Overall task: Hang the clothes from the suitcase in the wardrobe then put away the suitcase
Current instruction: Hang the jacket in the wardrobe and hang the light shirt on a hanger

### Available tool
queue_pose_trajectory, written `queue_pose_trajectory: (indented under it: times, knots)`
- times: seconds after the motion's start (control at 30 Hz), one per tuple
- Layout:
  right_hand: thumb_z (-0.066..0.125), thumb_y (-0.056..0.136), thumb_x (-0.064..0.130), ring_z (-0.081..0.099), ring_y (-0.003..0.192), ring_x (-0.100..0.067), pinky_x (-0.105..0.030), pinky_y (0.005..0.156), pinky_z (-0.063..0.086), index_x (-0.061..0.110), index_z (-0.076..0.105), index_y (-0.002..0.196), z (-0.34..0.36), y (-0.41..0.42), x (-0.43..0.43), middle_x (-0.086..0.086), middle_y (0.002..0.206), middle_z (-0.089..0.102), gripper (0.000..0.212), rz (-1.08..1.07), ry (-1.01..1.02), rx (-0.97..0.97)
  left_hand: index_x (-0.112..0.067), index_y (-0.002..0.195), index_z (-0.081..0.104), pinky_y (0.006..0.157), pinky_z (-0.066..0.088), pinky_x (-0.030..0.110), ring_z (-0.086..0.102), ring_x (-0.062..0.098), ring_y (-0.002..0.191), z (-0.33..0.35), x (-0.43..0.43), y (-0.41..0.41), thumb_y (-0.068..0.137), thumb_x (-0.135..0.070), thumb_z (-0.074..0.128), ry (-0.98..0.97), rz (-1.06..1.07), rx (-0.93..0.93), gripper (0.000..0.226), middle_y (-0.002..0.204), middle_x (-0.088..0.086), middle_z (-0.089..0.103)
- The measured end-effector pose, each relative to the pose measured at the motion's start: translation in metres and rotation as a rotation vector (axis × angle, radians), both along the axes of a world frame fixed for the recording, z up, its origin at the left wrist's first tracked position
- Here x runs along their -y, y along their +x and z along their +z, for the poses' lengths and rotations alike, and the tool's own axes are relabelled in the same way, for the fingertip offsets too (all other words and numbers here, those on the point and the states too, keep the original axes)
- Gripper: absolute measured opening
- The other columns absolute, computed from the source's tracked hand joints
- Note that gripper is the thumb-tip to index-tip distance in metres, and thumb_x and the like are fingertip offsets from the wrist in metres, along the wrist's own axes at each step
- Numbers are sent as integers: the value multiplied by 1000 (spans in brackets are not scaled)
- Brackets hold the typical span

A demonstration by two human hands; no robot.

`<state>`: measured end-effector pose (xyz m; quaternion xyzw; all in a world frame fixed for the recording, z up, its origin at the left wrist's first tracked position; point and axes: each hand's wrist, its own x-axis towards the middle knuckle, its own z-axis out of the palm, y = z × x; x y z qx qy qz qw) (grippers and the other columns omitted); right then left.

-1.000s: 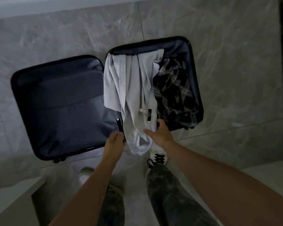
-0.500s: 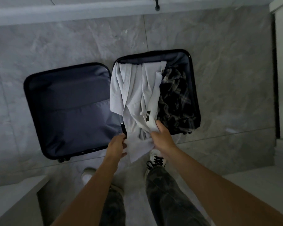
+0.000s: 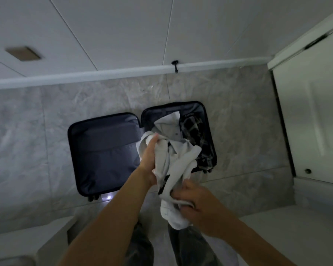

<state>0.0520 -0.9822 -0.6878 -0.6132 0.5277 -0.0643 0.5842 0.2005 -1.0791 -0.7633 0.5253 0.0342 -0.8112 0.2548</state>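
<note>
Pale grey cloth, a shirt, hangs bunched over the near edge of the suitcase, and part of it seems to trail down into the right half. The left hand has its grip curled round the upper bunch, above the suitcase's hinge. The right hand clutches the lower folds, nearer than the suitcase. A dark plaid garment lies in the suitcase's right half. I'd find the collar and shoulders first, then lift high so nothing snags on the rim.
</note>
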Motion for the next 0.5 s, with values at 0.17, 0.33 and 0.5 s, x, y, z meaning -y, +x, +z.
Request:
queue_pose_trajectory:
  times: [0.17,0.33,0.5]
  knots:
    - [51,92,29,57,115,-13,-33,102,48,40,64,130,57,6,-41,5,126,54,42,-116,214,11,1,107,75,77,60,40,71,31,79,74,1,19,88,-25,77,-29,-362,111,32,100,22,75]
    - [70,77,37,69,99,-23,-51,98,52,41,80,95,112,10,-50,0,100,72,21,-409,290,75,6,109,73,93,56,53,67,40,95,161,1,60,86,-9,77,-141,-340,153,27,112,29,70]
    - [82,82,17,60,117,-8,-24,88,55,52,53,131,156,-13,-11,13,127,60,67,-654,-81,-72,4,114,71,75,59,41,72,33,84,254,-3,93,90,-4,71,-321,-344,133,26,106,26,73]
